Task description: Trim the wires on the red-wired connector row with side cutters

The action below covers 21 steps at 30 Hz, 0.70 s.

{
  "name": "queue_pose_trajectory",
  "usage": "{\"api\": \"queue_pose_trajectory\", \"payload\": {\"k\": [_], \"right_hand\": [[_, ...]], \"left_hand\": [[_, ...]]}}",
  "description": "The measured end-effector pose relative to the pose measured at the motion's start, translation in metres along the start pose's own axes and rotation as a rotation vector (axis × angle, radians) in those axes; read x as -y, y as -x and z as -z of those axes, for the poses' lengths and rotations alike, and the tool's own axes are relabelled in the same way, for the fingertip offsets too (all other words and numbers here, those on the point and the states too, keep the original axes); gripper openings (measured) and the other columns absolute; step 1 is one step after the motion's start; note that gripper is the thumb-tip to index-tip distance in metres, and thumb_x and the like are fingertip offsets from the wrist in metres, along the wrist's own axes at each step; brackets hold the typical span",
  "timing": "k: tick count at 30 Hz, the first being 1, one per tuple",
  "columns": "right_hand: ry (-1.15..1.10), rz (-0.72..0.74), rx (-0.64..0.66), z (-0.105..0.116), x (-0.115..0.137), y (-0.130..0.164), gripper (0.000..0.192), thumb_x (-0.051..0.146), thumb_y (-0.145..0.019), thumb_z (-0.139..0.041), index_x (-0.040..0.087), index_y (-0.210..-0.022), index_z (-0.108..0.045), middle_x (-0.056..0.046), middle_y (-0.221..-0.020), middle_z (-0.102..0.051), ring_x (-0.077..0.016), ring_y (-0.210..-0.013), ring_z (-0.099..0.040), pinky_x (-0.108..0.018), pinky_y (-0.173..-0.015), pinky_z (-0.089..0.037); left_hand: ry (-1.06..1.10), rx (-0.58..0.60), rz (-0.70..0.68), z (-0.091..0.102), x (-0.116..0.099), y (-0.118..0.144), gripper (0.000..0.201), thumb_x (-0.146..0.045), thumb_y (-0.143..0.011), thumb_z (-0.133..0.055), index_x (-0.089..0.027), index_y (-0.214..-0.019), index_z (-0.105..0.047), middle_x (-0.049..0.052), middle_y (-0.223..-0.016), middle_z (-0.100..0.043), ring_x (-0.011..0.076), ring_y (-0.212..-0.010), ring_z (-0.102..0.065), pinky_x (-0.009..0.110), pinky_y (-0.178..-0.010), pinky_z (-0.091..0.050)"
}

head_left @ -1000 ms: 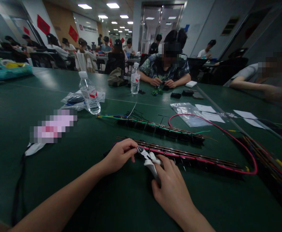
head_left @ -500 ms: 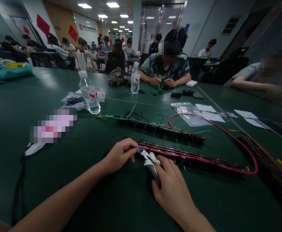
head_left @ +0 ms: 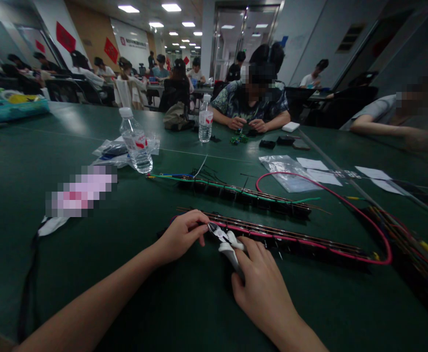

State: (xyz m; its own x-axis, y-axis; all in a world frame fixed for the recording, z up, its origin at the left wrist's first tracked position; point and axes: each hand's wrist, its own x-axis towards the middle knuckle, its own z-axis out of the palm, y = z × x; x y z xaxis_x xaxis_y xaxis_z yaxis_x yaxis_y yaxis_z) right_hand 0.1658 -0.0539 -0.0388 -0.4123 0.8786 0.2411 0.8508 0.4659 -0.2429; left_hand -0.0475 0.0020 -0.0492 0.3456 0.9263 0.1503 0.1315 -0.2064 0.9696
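Note:
My right hand [head_left: 260, 278] is wrapped around the white handles of a pair of wire cutters [head_left: 222, 235]. Their jaws point up and left, against the left part of a long black strip [head_left: 294, 240] that carries a red wire and copper-coloured wires. My left hand [head_left: 182, 234] is closed beside the jaw tips, thumb and fingers pinched at the strip's edge. Whatever lies between those fingers is too small to make out. Behind this strip lies a second black strip [head_left: 243, 194] with a green wire along it and loose dark ends sticking up.
Two water bottles [head_left: 137, 142] [head_left: 205, 120] stand on the green table. A clear plastic bag [head_left: 289, 176] and white papers [head_left: 324, 177] lie behind the strips. More wired parts [head_left: 404, 244] are at the right edge. Across the table a person [head_left: 252, 105] handles small parts.

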Motion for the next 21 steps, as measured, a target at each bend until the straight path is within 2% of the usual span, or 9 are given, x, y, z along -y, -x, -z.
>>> {"api": "queue_pose_trajectory", "payload": {"k": [21], "right_hand": [[-0.001, -0.004, 0.029, 0.0022, 0.0007, -0.0012, 0.039, 0.004, -0.069, -0.051, 0.016, -0.104, -0.063, -0.013, -0.117, -0.058, -0.0304, -0.103, -0.05, -0.047, -0.087, -0.046]], "left_hand": [[-0.017, 0.009, -0.005, 0.0009, 0.0015, 0.0003, 0.01, -0.019, -0.09, -0.053, -0.014, -0.089, -0.061, 0.003, -0.095, -0.055, 0.0086, -0.061, -0.059, 0.026, -0.062, -0.05]]}}
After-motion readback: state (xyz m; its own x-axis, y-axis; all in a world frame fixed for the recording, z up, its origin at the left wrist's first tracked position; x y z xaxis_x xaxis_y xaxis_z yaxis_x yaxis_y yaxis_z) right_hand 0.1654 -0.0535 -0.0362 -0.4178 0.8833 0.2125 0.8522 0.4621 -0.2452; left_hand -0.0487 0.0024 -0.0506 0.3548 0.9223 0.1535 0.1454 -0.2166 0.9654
